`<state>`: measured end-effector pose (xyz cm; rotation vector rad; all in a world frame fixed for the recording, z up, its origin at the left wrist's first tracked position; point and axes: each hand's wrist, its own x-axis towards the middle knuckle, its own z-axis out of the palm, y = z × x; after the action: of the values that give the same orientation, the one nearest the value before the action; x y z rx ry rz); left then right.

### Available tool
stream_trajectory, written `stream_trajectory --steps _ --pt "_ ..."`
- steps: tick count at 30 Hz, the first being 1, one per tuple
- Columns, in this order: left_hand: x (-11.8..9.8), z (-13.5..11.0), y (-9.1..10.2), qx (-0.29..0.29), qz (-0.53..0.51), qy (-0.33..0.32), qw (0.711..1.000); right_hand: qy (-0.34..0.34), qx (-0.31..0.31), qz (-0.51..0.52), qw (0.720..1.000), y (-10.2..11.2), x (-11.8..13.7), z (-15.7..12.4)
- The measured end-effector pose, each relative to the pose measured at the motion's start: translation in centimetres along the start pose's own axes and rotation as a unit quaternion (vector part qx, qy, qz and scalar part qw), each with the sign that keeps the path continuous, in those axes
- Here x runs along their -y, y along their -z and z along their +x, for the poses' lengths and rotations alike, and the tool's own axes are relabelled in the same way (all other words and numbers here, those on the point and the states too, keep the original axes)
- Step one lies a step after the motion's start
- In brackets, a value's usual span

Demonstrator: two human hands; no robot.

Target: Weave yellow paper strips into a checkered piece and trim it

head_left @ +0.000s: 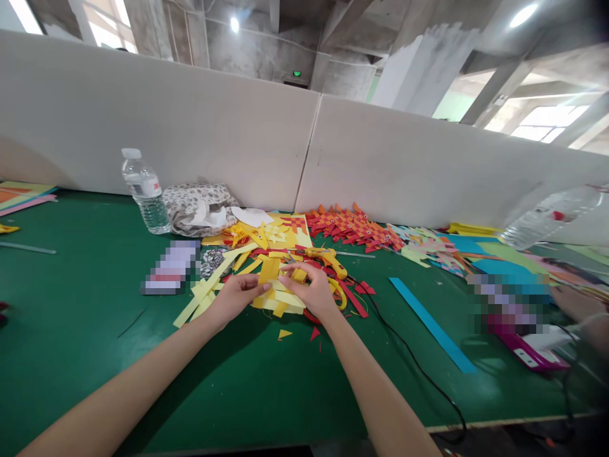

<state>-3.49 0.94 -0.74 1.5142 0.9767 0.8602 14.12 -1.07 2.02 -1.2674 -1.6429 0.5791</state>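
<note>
Nearest you, your forearms (366, 381) run up from the lower edge over the green bench (85, 317) and meet at its middle. Your left hand (235, 295) has its grip closed, thumb on top, on the near left edge of the yellow paper strips (280, 298). Your right hand (309, 289) pinches the same bundle from the right, fingertips pressed together on a strip at its top. The strips lie flat on the bench between both hands, touching each, on a wider litter of yellow and red offcuts.

Just behind your right hand lie yellow-handled scissors (328, 259). Small red and yellow scraps sit just in front of your wrists. A black cable (413, 362) trails from beside your right hand to the bench's near edge. Well to the right lies a long blue strip (431, 324). A pile of red and orange woven pieces (354, 228) rests against the white divider (190, 127). A water bottle (145, 190) stands upright at the back left, beside a patterned cloth (195, 206). Another person's hand (578, 304) shows at the far right.
</note>
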Motion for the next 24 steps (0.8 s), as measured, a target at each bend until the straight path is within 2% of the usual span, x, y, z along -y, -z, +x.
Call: stream_trajectory --steps 4,12,24 --pt "0.1 0.0 0.0 0.000 -0.003 0.008 1.000 -0.024 0.011 0.001 1.000 0.3 -0.5 0.2" --pt "0.1 0.0 0.1 0.012 -0.015 0.022 1.000 -0.063 0.095 0.067 0.991 1.5 -1.4 0.7" --pt "0.7 0.1 0.2 0.015 0.019 0.016 1.000 -0.057 0.089 0.109 0.988 1.3 -1.2 0.7"
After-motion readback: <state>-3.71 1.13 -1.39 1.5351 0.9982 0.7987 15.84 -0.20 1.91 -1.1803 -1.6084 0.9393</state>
